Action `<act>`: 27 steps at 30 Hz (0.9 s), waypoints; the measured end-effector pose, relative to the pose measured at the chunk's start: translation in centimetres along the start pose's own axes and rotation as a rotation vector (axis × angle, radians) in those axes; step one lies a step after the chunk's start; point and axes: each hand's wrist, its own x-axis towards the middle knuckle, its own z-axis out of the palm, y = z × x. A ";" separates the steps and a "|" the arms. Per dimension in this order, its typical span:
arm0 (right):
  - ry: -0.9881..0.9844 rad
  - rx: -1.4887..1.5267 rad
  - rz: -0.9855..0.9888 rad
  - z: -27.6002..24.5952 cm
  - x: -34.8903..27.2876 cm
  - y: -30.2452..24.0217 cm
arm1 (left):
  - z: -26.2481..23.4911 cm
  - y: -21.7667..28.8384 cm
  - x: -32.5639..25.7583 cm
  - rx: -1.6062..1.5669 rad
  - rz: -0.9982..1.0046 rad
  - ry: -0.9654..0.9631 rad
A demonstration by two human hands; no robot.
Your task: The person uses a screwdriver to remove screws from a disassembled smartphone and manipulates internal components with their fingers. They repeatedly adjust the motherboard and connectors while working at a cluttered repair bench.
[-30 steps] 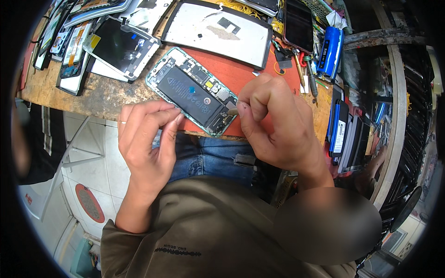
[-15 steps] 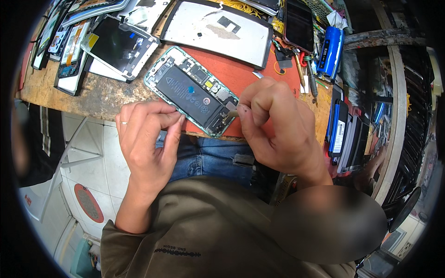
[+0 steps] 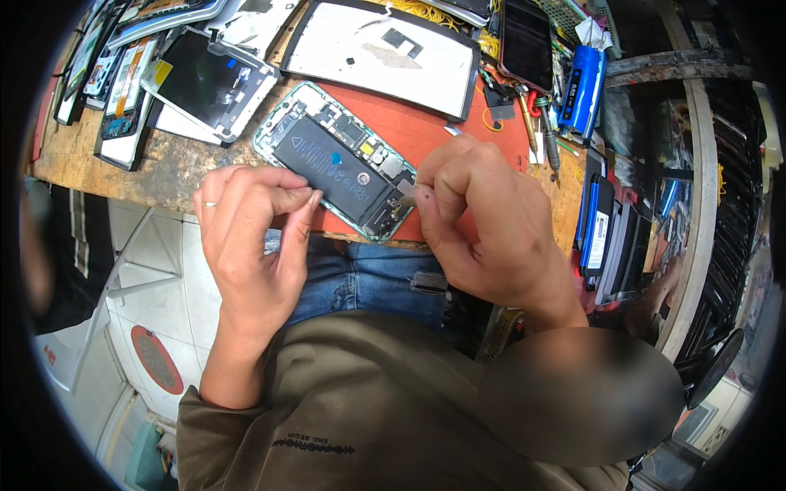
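At the frame's centre we see an opened phone (image 3: 340, 168) lying slanted on the red mat (image 3: 458, 135), its black battery and small boards bared inside a teal rim. Our left hand (image 3: 250, 237) pinches its near edge; our right hand (image 3: 483, 221) grips thin tweezers (image 3: 452, 130) at its lower corner.

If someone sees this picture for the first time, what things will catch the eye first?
First, the opened phone with its black battery exposed, lying on the red mat at the near edge of the bench. The left hand and right hand work on either side of it. Behind lies a large white panel.
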 end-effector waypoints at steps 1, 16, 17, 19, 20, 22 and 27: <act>-0.004 -0.020 -0.022 0.1 0.1 0.0 | 0.0 0.1 0.1 0.001 0.002 -0.016; -0.164 -0.048 -0.032 -0.9 0.7 -0.5 | 0.8 1.0 3.4 -0.119 0.053 -0.398; -0.153 -0.082 -0.025 -1.0 0.5 -0.6 | 0.7 1.0 3.3 -0.125 0.045 -0.406; -0.144 -0.074 -0.003 -1.2 0.3 -0.6 | 0.8 1.0 3.2 -0.130 0.035 -0.414; -0.145 -0.030 0.013 -1.3 0.2 -0.5 | 0.7 0.9 3.2 -0.137 0.033 -0.423; -0.142 -0.006 0.019 -1.3 0.2 -0.3 | 0.7 0.8 3.3 -0.140 0.037 -0.435; -0.139 0.040 0.041 -1.4 0.1 -0.1 | 0.7 0.7 3.4 -0.153 0.032 -0.443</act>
